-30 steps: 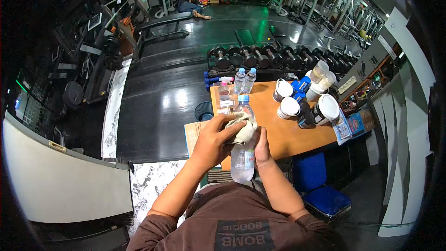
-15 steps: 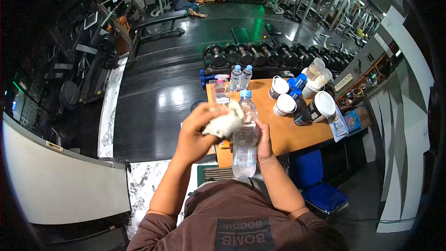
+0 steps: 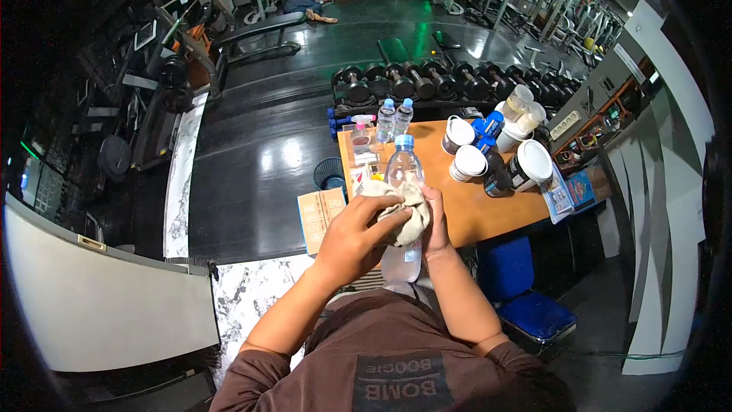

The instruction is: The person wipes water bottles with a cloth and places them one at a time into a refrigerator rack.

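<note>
A clear plastic water bottle [image 3: 402,263] with a blue cap stands nearly upright in front of my chest. My right hand [image 3: 436,223] is wrapped around its right side, with the far fingers hidden behind it. In my left hand [image 3: 357,235] is a pale cloth [image 3: 408,217], bunched up and pressed against the front of the bottle at mid-height, where it covers most of the label. The fingers of my left hand are bent over the cloth.
Beyond the bottle is a wooden table [image 3: 488,217] with two small water bottles [image 3: 394,122], a pink-topped spray bottle [image 3: 360,137] and several white-lidded tubs [image 3: 531,162]. A cardboard box [image 3: 320,217] is left of it, a blue chair [image 3: 526,313] right. Dumbbells [image 3: 435,80] line a rack behind; a person [image 3: 305,6] lies farther back.
My left hand has brought the cloth right and down, from beside the bottle's upper part onto its middle. My right hand keeps hold of the bottle.
</note>
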Motion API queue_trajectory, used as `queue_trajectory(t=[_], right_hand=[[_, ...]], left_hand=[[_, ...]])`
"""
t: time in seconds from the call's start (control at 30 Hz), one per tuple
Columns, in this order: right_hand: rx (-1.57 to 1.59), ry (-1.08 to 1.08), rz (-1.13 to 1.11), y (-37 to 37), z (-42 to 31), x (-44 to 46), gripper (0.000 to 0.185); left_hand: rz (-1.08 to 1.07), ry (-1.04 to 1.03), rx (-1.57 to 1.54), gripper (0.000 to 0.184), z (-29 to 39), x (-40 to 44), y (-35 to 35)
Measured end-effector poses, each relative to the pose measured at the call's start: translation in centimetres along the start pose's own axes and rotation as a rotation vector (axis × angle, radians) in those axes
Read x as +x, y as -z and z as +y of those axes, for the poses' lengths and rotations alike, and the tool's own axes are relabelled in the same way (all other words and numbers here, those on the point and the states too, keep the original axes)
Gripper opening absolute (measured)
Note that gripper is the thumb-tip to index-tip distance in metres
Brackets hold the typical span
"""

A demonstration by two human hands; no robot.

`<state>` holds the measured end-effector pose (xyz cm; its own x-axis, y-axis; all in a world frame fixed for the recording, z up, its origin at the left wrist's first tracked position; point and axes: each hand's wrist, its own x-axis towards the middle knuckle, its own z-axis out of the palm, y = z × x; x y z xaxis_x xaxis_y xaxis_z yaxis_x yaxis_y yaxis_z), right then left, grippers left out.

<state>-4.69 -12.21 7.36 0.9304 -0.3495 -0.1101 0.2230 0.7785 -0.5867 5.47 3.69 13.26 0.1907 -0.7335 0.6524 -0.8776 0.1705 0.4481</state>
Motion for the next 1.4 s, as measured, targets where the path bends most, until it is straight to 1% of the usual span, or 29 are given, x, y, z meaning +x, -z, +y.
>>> queue_trajectory(t=[0.07, 0.1, 0.13, 0.2, 0.23, 0.3, 0.37, 0.4, 0.47, 0.5, 0.53, 0.6, 0.73, 0.83, 0.93, 0.97, 1.0, 1.07, 1.1, 1.17, 1.2, 1.27, 1.33, 1.4], right_hand=[[-0.041, 0.057, 0.113, -1.7, -0.6, -0.3, 0.059], [-0.006, 0.040, 0.048, 0.0, -0.6, 0.2, 0.060], [-0.077, 0.081, 0.009, 0.7, -0.7, 0.6, 0.062], [-0.160, 0.100, 0.013, 1.1, -1.1, 0.5, 0.066], [-0.162, 0.069, 0.005, 0.9, -1.4, 0.2, 0.068], [-0.155, 0.085, -0.011, 0.5, -1.4, 0.1, 0.068], [-0.178, 0.102, -0.049, 1.8, -1.0, 0.5, 0.069], [-0.208, 0.120, -0.032, 1.7, -0.7, 0.6, 0.065], [-0.057, 0.028, 0.269, -2.0, -0.7, -0.8, 0.060], [-0.148, 0.060, 0.135, -1.4, -0.3, -1.1, 0.058], [-0.155, 0.100, 0.083, -0.6, 0.3, -0.5, 0.058], [-0.125, 0.154, 0.079, 0.1, 0.8, -0.3, 0.057], [-0.116, 0.159, 0.123, 0.4, 0.4, -0.2, 0.056], [-0.091, 0.095, 0.029, 1.1, -0.2, 0.0, 0.057], [-0.070, 0.085, 0.067, 0.2, -0.4, -0.5, 0.056], [-0.012, 0.060, 0.047, -0.1, -0.7, -0.5, 0.057], [-0.044, 0.039, 0.117, -0.5, -1.0, -0.6, 0.059], [-0.167, 0.105, -0.003, 2.0, -1.4, 0.5, 0.065], [-0.248, 0.110, 0.021, 0.6, -2.1, 0.0, 0.072], [-0.229, 0.109, 0.050, 0.2, -2.5, -0.3, 0.075], [-0.205, 0.108, 0.052, 0.2, -2.5, -0.3, 0.075], [-0.205, 0.100, 0.012, 1.0, -2.5, -0.4, 0.072], [-0.204, 0.093, -0.032, -0.1, -2.5, -0.3, 0.071], [-0.102, 0.101, 0.248, -1.6, -1.6, -0.4, 0.066]], left_hand=[[-0.038, -0.018, -0.060, 0.058, 0.0, -0.8, 0.3], [-0.037, -0.018, -0.060, 0.058, 0.1, -1.3, 0.4], [-0.071, -0.053, -0.113, 0.061, 0.2, -1.8, 0.4], [-0.111, -0.145, -0.170, 0.069, 0.1, -2.4, 0.4], [-0.131, -0.144, -0.201, 0.067, 0.0, -2.7, 0.6], [-0.153, -0.141, -0.234, 0.066, 0.0, -2.8, 0.9], [-0.005, -0.116, -0.258, 0.065, -0.4, -2.3, 1.0], [0.046, -0.041, -0.214, 0.065, -0.4, -2.2, 1.0], [0.153, 0.058, -0.149, 0.066, -0.4, -0.1, 1.0], [0.147, 0.069, -0.122, 0.065, -0.8, 0.8, 0.9], [0.105, 0.031, -0.086, 0.063, -1.2, 1.4, 0.7], [0.052, 0.014, -0.028, 0.052, -1.5, 1.9, 0.5], [-0.025, -0.004, -0.083, 0.050, -0.8, 1.5, 0.2], [-0.008, 0.022, -0.115, 0.049, -0.3, 1.4, -0.1], [-0.014, 0.050, -0.127, 0.048, 0.3, 0.6, 0.0], [-0.039, 0.017, -0.118, 0.048, 0.3, 0.1, -0.1], [-0.064, -0.016, -0.108, 0.048, 0.4, -0.5, -0.2], [-0.101, -0.066, -0.171, 0.051, 0.7, -2.0, -1.0], [-0.145, -0.058, -0.208, 0.052, 1.4, -2.4, -0.6], [-0.236, -0.027, -0.294, 0.055, 1.9, -2.9, 0.0], [-0.236, -0.026, -0.297, 0.055, 1.6, -3.1, 0.1], [-0.167, 0.044, -0.386, 0.058, 1.0, -3.3, 0.4], [-0.041, 0.107, -0.331, 0.061, 0.7, -2.2, 1.2], [0.089, 0.156, -0.306, 0.065, 0.0, -0.5, 1.2]])
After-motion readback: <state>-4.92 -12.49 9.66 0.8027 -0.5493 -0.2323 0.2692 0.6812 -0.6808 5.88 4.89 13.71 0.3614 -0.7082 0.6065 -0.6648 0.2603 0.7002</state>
